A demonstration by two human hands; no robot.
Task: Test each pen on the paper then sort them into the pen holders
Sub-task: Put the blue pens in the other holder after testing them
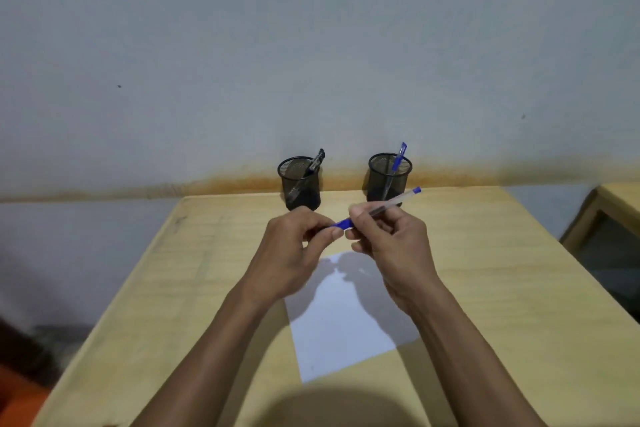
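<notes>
Above the table I hold a clear pen with blue ends [393,202] in both hands. My right hand [388,250] grips its barrel. My left hand [294,246] pinches its blue cap [343,224] at the near end. A white sheet of paper [346,319] lies under my hands. Two black mesh pen holders stand at the table's far edge: the left holder [300,184] has a black pen [313,165] in it, the right holder [389,178] has a blue pen [398,158].
The pale wooden table [166,288] stands against a grey wall. Another wooden piece of furniture [609,218] is at the right edge. Dark and orange things lie on the floor at the lower left [24,374].
</notes>
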